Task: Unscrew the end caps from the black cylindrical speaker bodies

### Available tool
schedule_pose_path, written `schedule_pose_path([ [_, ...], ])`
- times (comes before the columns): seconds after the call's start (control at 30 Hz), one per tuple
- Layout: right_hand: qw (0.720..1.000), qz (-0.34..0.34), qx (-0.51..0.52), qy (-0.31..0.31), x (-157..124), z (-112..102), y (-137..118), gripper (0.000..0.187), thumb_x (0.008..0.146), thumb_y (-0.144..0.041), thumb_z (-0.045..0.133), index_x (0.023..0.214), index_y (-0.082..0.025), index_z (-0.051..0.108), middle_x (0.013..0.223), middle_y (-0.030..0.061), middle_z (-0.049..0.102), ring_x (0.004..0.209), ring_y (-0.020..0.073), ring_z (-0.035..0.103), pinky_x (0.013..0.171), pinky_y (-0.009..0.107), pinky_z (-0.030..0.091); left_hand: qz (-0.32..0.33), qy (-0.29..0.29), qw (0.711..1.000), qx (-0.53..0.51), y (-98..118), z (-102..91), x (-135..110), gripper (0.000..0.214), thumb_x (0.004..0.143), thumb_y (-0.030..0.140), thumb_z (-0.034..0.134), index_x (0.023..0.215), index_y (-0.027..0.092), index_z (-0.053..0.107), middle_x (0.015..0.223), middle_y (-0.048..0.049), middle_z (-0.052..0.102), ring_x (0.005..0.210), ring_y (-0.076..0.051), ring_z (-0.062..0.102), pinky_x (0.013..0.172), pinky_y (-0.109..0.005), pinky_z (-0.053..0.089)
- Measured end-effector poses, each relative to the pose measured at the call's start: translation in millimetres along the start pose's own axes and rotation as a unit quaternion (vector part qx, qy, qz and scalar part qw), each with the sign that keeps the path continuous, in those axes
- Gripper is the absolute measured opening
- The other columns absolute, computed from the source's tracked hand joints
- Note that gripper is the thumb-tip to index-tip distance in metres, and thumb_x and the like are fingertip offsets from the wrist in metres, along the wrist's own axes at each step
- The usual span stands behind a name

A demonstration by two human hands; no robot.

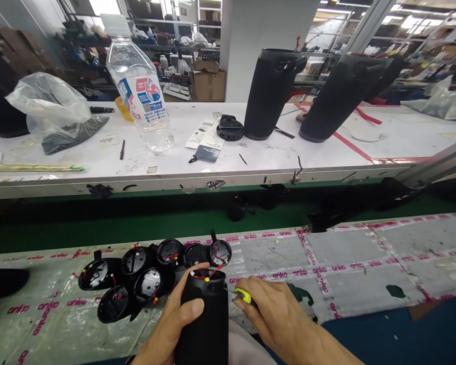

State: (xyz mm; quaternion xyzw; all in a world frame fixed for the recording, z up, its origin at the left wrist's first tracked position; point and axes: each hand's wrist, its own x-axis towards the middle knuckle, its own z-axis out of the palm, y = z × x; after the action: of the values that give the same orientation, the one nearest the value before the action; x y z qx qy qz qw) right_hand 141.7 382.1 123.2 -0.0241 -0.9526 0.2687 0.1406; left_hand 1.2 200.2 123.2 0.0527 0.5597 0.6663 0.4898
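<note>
My left hand (180, 312) is closed round a black cylindrical speaker housing (205, 334), held upright near my lap. Red wires with small connectors (207, 278) stick out of its open top. In my right hand (275, 309) is a small screwdriver (243, 295) with a yellow handle. Its thin shaft points left at the upper right side of the housing, near a recessed part there; whether the tip touches cannot be made out. To the left, on the plastic-covered surface, lies a group of several similar black housings (150, 283), open ends facing me, some with red wires.
Beyond a green strip (99, 223) stands a raised white shelf (167, 165). On it are a water bottle (140, 96), a plastic bag (53, 106), a black end piece (230, 128), printed tags (209, 152) and tall black speaker housings (271, 96). "Anko" tape crosses the lower surface (269, 248).
</note>
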Motion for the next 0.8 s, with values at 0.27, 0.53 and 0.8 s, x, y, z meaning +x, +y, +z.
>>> schedule_pose_path([
  [0.27, 0.986, 0.085, -0.032, -0.143, 5.2, 6.4, -30.7, 0.020, 0.089, -0.013, 0.050, 0.107, -0.023, 0.049, 0.084, 0.0004, 0.072, 0.062, 0.0213, 0.071, 0.047, 0.030, 0.030, 0.095, 0.183, 0.971, 0.122, -1.2, 23.1, -4.5, 0.083, 0.064, 0.054, 0.078, 0.136, 0.025, 0.049, 0.115, -0.0096, 0.073, 0.109, -0.034, 0.068, 0.097, -0.045, 0.053],
  [0.53, 0.983, 0.093, -0.096, -0.122, 11.5, 23.6, -40.3, 0.017, 0.088, -0.016, 0.056, 0.100, -0.023, 0.046, 0.075, -0.0008, 0.073, 0.049, 0.0231, 0.069, 0.041, 0.031, 0.016, 0.106, 0.244, 0.946, 0.187, 1.0, 22.7, -5.1, 0.083, 0.062, 0.054, 0.079, 0.134, 0.026, 0.050, 0.107, -0.0061, 0.074, 0.096, -0.031, 0.071, 0.093, -0.044, 0.054],
  [0.8, 0.974, 0.110, -0.163, -0.113, 8.6, 36.5, -42.1, 0.020, 0.084, -0.016, 0.060, 0.094, -0.024, 0.044, 0.067, -0.0010, 0.070, 0.041, 0.0244, 0.065, 0.041, 0.035, 0.008, 0.125, 0.282, 0.908, 0.285, -6.1, 15.0, -1.3, 0.081, 0.062, 0.046, 0.078, 0.135, 0.026, 0.049, 0.120, -0.0089, 0.067, 0.106, -0.034, 0.066, 0.102, -0.055, 0.048],
])
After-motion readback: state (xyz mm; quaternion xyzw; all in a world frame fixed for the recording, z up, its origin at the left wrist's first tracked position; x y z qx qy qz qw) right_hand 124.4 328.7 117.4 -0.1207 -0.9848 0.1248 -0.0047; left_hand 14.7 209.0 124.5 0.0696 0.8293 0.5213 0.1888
